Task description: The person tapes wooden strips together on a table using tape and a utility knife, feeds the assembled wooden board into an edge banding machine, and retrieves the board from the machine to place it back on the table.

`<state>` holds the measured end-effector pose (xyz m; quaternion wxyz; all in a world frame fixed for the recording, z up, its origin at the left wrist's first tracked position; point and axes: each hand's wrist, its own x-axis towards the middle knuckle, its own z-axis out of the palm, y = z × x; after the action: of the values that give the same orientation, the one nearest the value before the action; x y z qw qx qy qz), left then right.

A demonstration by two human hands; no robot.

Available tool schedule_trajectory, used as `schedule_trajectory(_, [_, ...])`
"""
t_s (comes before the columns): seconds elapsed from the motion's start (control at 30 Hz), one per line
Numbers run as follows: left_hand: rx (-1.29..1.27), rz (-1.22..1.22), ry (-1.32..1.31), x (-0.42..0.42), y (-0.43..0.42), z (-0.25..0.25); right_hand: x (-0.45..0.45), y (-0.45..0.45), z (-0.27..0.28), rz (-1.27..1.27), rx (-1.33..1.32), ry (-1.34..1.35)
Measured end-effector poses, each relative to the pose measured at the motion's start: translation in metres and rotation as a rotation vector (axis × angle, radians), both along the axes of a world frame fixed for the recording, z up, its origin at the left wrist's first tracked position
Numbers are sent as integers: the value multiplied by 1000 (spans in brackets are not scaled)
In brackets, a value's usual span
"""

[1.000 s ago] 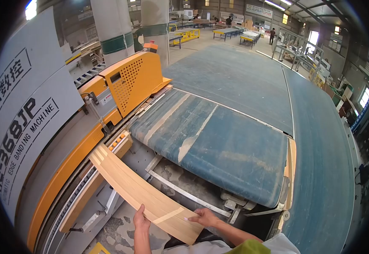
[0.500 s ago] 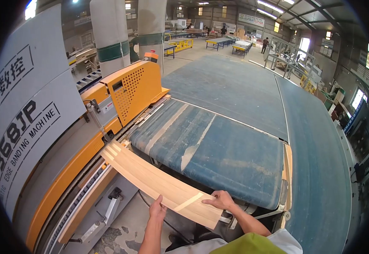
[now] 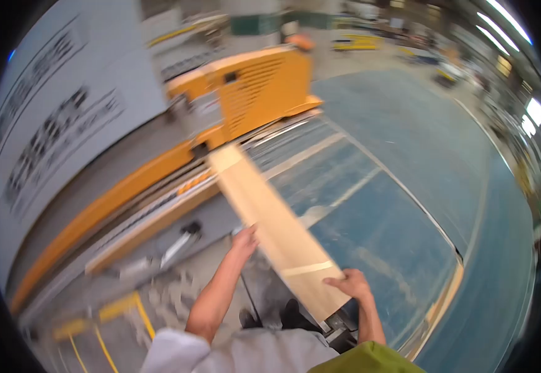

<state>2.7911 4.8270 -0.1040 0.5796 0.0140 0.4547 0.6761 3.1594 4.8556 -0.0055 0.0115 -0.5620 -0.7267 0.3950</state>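
Observation:
A long, pale wooden board (image 3: pixel 283 230) stretches from in front of my body to the edge banding machine (image 3: pixel 245 93). A lighter strip crosses the board close to my end, and another pale band shows at its far end. My left hand (image 3: pixel 244 241) is closed on the board's left edge, about midway along. At the near right edge, my right hand (image 3: pixel 351 285) grips it with the thumb on top and the fingers hidden below. The far end lies by the machine's orange guard; blur hides whether they touch.
To the right of the board spreads a worn blue conveyor belt (image 3: pixel 370 224), with a larger blue surface (image 3: pixel 407 124) beyond. The machine's rail (image 3: pixel 140 217) runs along the left. Yellow lines (image 3: pixel 137 311) mark the floor at lower left.
My view has swung, so the machine and belt sit further right in the picture and are blurred. The board now points more steeply away from me. Both hands still hold it.

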Motion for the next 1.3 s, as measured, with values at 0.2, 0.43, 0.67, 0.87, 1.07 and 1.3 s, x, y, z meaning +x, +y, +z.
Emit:
schedule_trajectory(0.2, [-101,130,-16,32,41,27,15,34,-21,-159,67,133])
schedule_trajectory(0.43, [-155,138,-15,52,95,19,31,75,-18,-209,199,101])
schedule_trajectory(0.67, [-170,172,-23,77,149,10,51,121,-8,-220,218,85])
schedule_trajectory(0.87, [-150,156,-64,96,189,9,67,150,-3,-236,236,94])
schedule_trajectory(1.07, [-135,95,15,109,199,20,80,141,7,-227,343,58])
schedule_trajectory(1.3, [-59,-493,-67,155,148,74,162,59,31,-264,436,-12])
